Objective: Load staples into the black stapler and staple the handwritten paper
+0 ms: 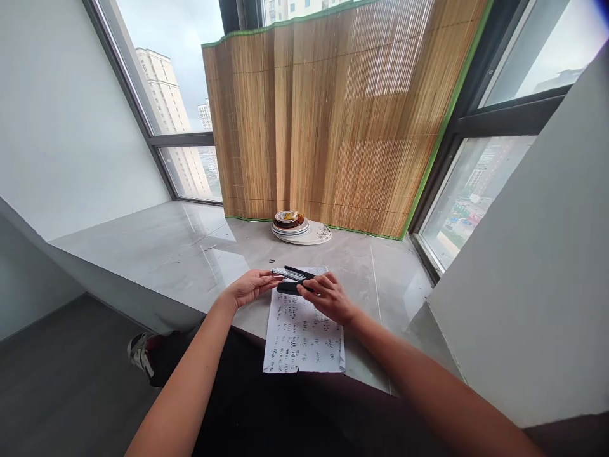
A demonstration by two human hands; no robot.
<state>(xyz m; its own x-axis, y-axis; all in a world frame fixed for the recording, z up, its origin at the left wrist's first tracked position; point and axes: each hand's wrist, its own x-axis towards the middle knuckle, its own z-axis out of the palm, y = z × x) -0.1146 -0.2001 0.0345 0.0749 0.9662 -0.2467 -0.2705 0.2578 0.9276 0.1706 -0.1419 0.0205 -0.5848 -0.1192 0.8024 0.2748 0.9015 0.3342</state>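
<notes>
A black stapler (290,287) is spread apart above a sheet of handwritten paper (304,336), its silvery inner rail showing between the two black arms. My right hand (329,298) is closed round its hinge end. At the other end, the fingertips of my left hand (250,287) pinch the tip of the stapler's metal part; whether they also hold something small cannot be seen. Two tiny dark strips (271,261), perhaps staples, lie on the sill just beyond my left hand.
Several stacked plates (301,236) stand on the tiled window sill (157,244) against a bamboo blind (328,133). A white wall (533,254) rises close on my right. The sill's front edge runs by my legs, with a shoe (140,354) low on the left.
</notes>
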